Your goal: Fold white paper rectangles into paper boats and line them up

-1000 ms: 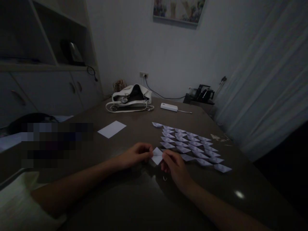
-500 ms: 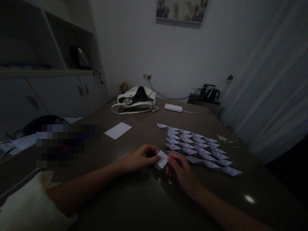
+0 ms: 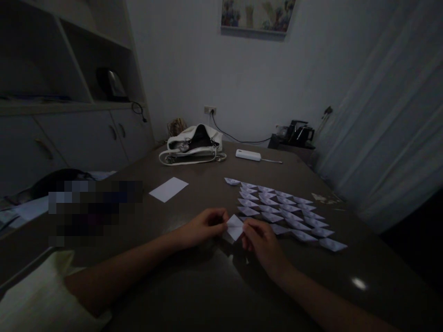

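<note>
Between my two hands is a small folded paper (image 3: 235, 228), white and diamond-shaped, with a crease across its middle. My left hand (image 3: 206, 226) pinches its left corner between thumb and fingers. The opposite corner is in the pinch of my right hand (image 3: 260, 240), whose other fingers curl beneath. Just beyond and to the right of my right hand lie several folded paper boats (image 3: 290, 207), set out in slanting rows on the dark table (image 3: 194, 286). A flat white sheet of paper (image 3: 169, 189) rests on the table, beyond my left forearm.
A white handbag (image 3: 194, 144) stands open at the table's far side. To its right lies a white power bank (image 3: 248, 155) with a short cable. Black kettles (image 3: 302, 133) stand past the far right corner. Cabinets (image 3: 83, 133) line the left, and a pale curtain (image 3: 380, 115) hangs right.
The folded paper has turned slightly and its middle crease shows more level. Both hands keep their pinch on it. The whole view has shifted a little.
</note>
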Available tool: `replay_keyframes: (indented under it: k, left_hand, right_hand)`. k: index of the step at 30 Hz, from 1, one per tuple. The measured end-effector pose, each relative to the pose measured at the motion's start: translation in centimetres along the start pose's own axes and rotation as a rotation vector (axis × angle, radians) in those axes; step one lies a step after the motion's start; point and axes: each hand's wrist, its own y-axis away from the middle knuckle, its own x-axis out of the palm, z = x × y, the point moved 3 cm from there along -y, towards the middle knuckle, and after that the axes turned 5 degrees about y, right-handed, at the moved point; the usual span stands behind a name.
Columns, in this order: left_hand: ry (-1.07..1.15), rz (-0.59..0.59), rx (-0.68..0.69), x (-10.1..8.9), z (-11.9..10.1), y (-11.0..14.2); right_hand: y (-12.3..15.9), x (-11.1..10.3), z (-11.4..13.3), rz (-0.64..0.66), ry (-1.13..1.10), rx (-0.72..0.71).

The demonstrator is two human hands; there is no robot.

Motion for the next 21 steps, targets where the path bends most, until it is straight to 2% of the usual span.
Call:
replay_keyframes:
  k: [21]
  left_hand:
    - [0.003,-0.04,-0.019,-0.43,0.49,-0.31]
  right_hand:
    - [0.19,-0.16,-0.39,-0.074,-0.072,0.061]
